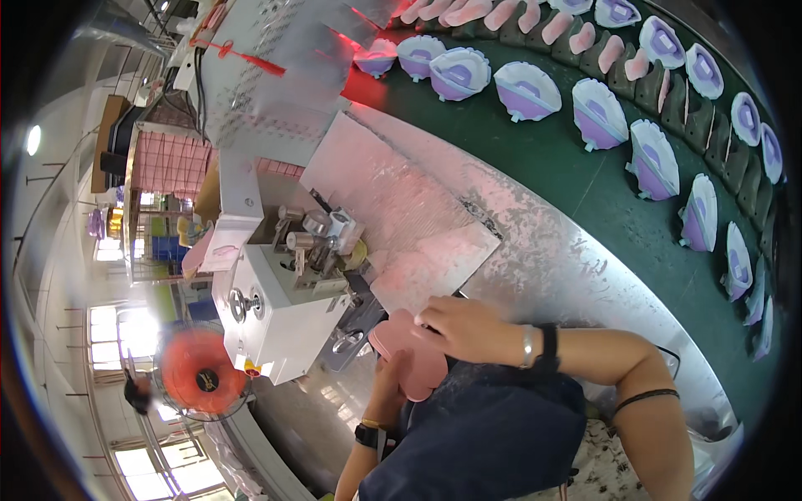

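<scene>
Low in the middle of the head view, above my lap, my left hand (389, 382) is closed round pink, sole-shaped insoles (424, 372) that look stacked in layers. Its thumb lies on their upper face. From the right, my right hand (469, 331) reaches over the insoles' upper right edge with its fingers bent together. A small dark patch shows beneath those fingertips, and I cannot tell what they pinch. Just beyond the insoles stands a white bench machine (288, 313) with metal rollers (307, 234) and a black handwheel (242, 306).
A pink-dusted board (393, 188) lies on the metal bench (585, 267) ahead. Beyond it, a green conveyor (551, 159) curves past, carrying several purple-and-white shoe uppers (522, 92) and pink sole pieces (555, 27). An orange-red fan (200, 376) stands at the left.
</scene>
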A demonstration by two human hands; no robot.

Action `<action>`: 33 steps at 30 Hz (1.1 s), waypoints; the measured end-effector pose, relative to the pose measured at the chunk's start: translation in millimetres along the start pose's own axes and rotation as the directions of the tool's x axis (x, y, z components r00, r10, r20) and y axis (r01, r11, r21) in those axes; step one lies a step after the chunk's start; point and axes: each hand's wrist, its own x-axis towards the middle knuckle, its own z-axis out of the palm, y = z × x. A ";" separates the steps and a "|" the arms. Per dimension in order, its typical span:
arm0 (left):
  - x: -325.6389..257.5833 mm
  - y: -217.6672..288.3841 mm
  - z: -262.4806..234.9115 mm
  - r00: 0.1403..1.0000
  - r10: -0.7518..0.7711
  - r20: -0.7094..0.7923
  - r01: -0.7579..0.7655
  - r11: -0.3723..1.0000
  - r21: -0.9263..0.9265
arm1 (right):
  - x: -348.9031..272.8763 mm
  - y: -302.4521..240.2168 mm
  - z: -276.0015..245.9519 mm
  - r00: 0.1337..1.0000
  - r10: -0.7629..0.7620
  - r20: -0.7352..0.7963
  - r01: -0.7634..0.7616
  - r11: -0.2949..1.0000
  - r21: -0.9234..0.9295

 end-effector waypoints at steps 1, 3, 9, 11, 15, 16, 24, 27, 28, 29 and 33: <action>0.2 2.0 2.7 0.999 0.044 -0.012 -0.044 0.999 0.001 | 5.8 -2.9 14.0 0.998 -0.027 -0.051 0.025 0.999 -0.036; -1.7 9.5 9.9 0.995 0.089 -0.052 -0.090 0.996 -0.002 | 14.5 -7.0 37.9 0.987 -0.094 -0.132 0.079 0.991 -0.109; 3.4 10.3 -10.1 0.997 0.074 -0.002 -0.074 0.995 -0.068 | 20.4 -12.3 74.4 0.964 0.260 0.050 -0.263 0.917 0.301; 3.7 15.7 -15.0 1.000 0.028 -0.002 -0.028 0.997 -0.077 | 31.2 -7.2 78.7 0.934 0.352 0.059 -0.350 0.872 0.343; -1.3 19.5 -36.6 0.999 0.015 0.041 -0.007 0.984 -0.179 | 70.7 15.4 67.3 0.944 0.297 -0.142 -0.253 0.931 0.262; -3.5 19.8 -44.2 0.999 0.024 0.048 -0.013 0.974 -0.224 | 86.0 19.8 66.2 0.940 0.257 -0.225 -0.167 0.920 0.355; -16.0 3.9 -99.2 0.980 -0.065 0.189 0.142 0.892 -0.430 | 206.9 29.5 65.9 0.930 0.260 -0.261 -0.264 0.964 0.020; -29.5 15.8 -126.1 0.985 0.064 0.161 0.008 0.913 -0.409 | 209.0 34.7 43.4 0.880 -0.268 -0.392 -0.062 0.753 -0.655; -36.2 17.6 -139.7 0.990 0.126 0.055 -0.090 0.897 -0.432 | 211.9 29.2 35.5 0.891 -0.281 -0.355 -0.034 0.740 -0.672; -42.0 17.5 -155.1 0.983 0.181 -0.041 -0.180 0.877 -0.445 | 215.0 21.0 26.5 0.900 -0.293 -0.324 -0.016 0.719 -0.695; -61.8 35.5 -208.6 0.794 0.427 -0.433 -0.583 0.737 -0.342 | 230.2 33.3 30.0 0.902 -0.187 -0.389 -0.138 0.729 -0.670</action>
